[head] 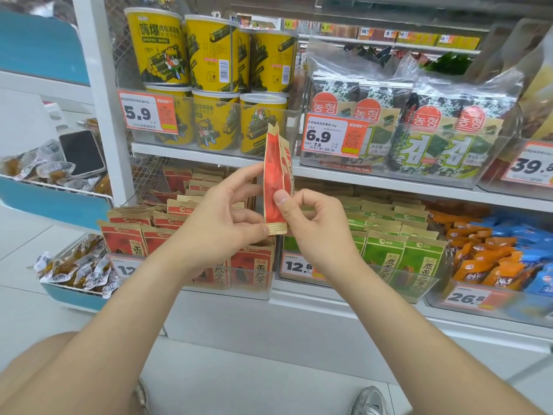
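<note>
A red-and-tan snack packet (276,175) stands upright and edge-on in front of the store shelves, held by both hands. My left hand (221,217) pinches its left edge, fingers at mid-height and thumb at the bottom seal. On the packet's right side, my right hand (314,223) grips the lower part with its thumb pressed on the front. More packets of the same red kind fill a clear bin (191,223) right behind and below the hands.
Green packets (392,244) fill the bin to the right, orange and blue ones (493,259) further right. Yellow cans (209,55) and seaweed bags (443,136) stand on the shelf above. A blue rack with wrapped snacks (74,268) is at the left. My shoe (371,399) is on the floor.
</note>
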Demonstrator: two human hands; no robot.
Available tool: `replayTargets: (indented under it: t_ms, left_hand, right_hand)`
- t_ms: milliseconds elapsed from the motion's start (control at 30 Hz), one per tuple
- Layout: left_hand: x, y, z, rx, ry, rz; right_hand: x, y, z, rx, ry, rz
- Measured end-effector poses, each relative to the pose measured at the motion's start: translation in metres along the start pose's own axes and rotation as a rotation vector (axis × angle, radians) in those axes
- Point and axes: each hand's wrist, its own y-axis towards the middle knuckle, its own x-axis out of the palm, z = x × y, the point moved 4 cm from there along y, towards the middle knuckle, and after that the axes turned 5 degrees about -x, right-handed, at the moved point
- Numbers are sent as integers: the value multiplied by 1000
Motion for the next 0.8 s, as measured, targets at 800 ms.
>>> replayTargets:
  t_ms: [800]
  left_hand:
    - [-1,-2,-2,-34,81,225]
  right_hand:
    - [4,-9,-5,17,-248,-173]
